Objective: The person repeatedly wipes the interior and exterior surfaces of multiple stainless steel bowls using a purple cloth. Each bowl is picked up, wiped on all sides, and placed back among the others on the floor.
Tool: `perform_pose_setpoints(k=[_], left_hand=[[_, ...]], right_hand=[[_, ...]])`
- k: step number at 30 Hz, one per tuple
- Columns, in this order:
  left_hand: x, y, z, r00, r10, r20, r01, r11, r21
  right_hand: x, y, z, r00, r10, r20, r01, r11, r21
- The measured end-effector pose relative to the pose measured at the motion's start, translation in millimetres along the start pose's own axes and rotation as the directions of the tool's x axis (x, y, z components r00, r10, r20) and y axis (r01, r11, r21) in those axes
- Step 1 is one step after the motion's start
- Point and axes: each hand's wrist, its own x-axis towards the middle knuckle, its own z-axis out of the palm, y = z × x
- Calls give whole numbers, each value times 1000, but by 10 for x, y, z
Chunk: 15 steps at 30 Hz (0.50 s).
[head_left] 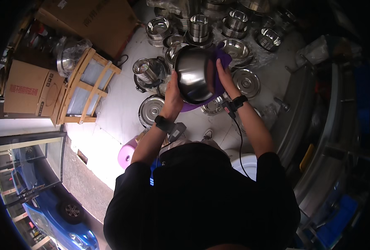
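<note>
One steel bowl [193,79]: held tilted, upper centre of the frame.
Left hand [173,99]: gripping left side.
Right hand [225,78]: gripping right side, together with purple cloth [224,56].

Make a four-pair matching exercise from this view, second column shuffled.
1 Steel bowl
2 Cloth
3 Car
4 Slatted crate

A Blue, at lower left
B Pale wood, at left
C Silver-grey, held between left hand and right hand
D Purple, at the right hand

Pairs: 1-C, 2-D, 3-A, 4-B
</note>
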Motion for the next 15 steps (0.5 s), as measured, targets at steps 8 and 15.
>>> perform_pose_setpoints(k=[8, 15], left_hand=[[204, 140, -298, 970, -111, 216, 159, 963, -219], [446, -61, -625, 975, -116, 187, 174, 929, -327]], right_hand=[[-423, -10, -91, 865, 268, 425, -497, 326, 804], [-391, -270, -170, 912, 337, 235, -395, 561, 728]])
